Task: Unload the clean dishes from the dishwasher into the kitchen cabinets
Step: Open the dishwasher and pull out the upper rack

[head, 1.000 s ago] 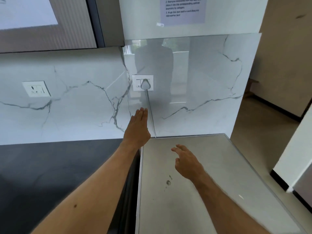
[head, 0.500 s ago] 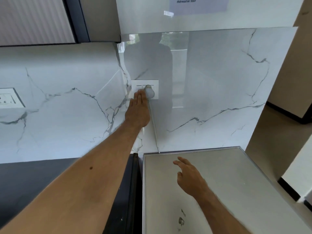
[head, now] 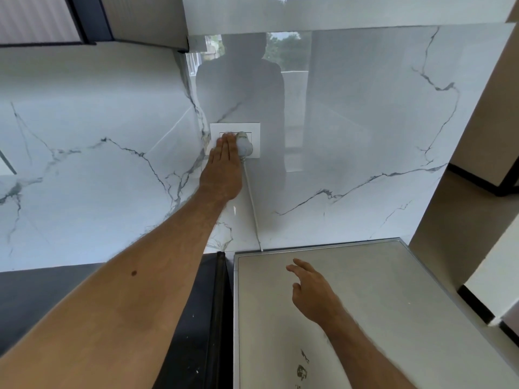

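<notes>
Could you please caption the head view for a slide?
Left hand presses wall socket beside plug; right hand hovers open.

The dishwasher's [head: 351,313] flat grey top sits against the marble wall, bit scuffed near the front, right beside the dark counter.

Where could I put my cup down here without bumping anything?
The grey top has bare room right of the right hand, out to its far edge, and behind the smudges near the front. The dark counter left of the left arm looks bare too. It is crowded by the wall: the left hand touches the socket, beside the plug and cord.
</notes>
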Demonstrator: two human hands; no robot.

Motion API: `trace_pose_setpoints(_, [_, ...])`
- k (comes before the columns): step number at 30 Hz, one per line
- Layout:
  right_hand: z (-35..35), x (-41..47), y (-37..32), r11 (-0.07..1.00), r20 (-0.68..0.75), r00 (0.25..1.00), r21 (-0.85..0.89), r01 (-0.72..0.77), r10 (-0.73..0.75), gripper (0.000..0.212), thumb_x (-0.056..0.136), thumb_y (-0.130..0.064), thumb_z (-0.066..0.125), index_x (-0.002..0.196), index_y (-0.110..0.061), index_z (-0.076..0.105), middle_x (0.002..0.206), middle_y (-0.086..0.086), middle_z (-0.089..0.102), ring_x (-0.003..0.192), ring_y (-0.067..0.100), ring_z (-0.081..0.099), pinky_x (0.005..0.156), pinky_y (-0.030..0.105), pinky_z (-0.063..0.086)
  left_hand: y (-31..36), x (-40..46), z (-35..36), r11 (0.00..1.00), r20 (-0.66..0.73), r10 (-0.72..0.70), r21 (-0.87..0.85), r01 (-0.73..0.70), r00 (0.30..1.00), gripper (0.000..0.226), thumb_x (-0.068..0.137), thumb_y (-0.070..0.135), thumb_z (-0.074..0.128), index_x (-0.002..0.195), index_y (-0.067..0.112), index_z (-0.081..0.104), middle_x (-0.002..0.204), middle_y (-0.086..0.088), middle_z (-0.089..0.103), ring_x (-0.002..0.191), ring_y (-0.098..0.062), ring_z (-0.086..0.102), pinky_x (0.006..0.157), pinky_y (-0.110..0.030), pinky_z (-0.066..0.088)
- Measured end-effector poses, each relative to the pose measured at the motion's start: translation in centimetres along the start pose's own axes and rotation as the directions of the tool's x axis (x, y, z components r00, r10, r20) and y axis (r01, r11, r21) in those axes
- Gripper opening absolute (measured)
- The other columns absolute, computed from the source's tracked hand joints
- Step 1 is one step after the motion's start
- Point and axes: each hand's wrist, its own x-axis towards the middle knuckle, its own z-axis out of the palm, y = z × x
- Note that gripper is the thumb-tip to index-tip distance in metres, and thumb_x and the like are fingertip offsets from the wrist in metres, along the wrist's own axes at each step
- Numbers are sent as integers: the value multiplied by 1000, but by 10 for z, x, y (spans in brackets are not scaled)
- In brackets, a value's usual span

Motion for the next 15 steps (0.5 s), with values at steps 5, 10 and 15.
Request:
trace_pose_setpoints(5, [-7, -6, -1, 1000, -14, 1000, -16, 6, -6, 52, 94, -4, 47, 144, -16, 48, 158, -2, 33, 143, 13, 35, 113, 22, 28, 18, -18, -10, 998, -26, -11, -56, 9, 1000, 79, 89, -3, 40, 153, -2, -6, 163, -17, -3, 151, -30, -2, 124, -39, 4])
trace_pose_setpoints(10, [-20, -19, -4, 999, -42, 999, -35, 14, -15, 53, 92, -2, 48, 143, -14, 49, 155, 2, 37, 143, 16, 34, 114, 23, 27, 53, -60, -17, 1000, -20, -5, -5, 5, 1000, 87, 86, 3, 45, 156, 7, -7, 164, -14, -8, 151, -33, -3, 122, -46, -4])
trace_pose_setpoints(15, [-32, -50, 0, 999, -53, 998, -40, 16, -19, 53, 90, -2, 48, 142, -13, 51, 150, 5, 43, 139, 21, 38, 114, 27, 31, 93, -128, -26, 995, 107, -73, -54, 79, 992, 73, 86, 7, 47, 154, 21, 23, 164, -8, 12, 151, -25, 7, 120, -52, -10])
